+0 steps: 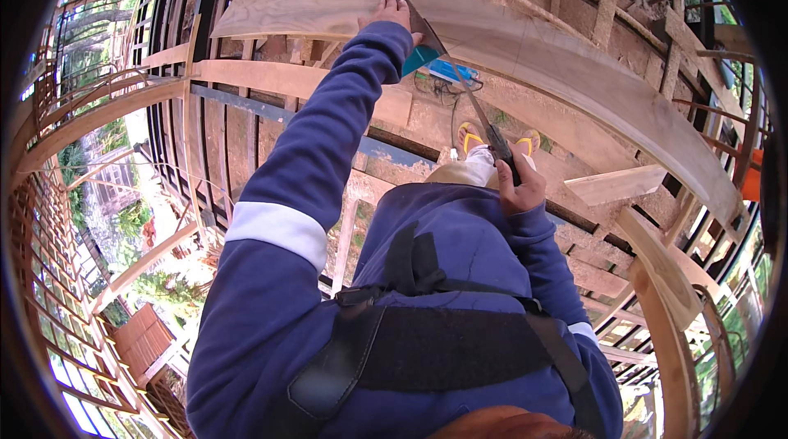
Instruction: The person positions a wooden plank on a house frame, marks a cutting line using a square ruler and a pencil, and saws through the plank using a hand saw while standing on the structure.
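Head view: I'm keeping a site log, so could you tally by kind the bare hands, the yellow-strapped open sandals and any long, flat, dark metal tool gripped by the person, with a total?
Bare hands: 2 (left hand, right hand)
Yellow-strapped open sandals: 2 (left sandal, right sandal)
Long, flat, dark metal tool: 1
Total: 5

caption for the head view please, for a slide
Right hand holding a long saw-like tool, left hand over a long wooden plank.
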Tool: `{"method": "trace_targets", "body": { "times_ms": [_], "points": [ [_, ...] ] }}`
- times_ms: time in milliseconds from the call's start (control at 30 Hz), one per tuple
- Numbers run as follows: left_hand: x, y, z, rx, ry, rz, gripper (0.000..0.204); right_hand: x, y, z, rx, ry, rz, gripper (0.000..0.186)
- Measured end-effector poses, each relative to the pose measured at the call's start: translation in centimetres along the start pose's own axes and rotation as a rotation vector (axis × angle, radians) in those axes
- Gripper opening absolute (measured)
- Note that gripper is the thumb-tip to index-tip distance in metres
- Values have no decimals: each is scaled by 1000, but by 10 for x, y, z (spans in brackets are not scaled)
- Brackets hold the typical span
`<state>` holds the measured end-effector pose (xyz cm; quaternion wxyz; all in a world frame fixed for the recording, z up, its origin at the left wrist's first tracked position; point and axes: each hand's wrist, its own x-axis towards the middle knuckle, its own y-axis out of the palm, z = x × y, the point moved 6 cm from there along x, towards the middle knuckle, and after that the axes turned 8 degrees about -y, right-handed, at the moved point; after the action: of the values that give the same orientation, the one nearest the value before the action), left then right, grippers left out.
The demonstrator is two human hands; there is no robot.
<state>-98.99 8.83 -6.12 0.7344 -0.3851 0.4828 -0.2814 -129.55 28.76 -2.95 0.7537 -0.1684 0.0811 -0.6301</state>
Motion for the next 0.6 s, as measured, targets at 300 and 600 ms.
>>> {"method": "trace_targets", "body": {
  "times_ms": [300, 600],
  "points": [
    [0, -1, 0, -9, -7, 11, 86, 0, -7, 8, 15, -54, -5, 31],
    [1, -1, -2, -57, 12, -11, 89, -6, -18, 1, -12, 101, 68, 32]
  ]
}}
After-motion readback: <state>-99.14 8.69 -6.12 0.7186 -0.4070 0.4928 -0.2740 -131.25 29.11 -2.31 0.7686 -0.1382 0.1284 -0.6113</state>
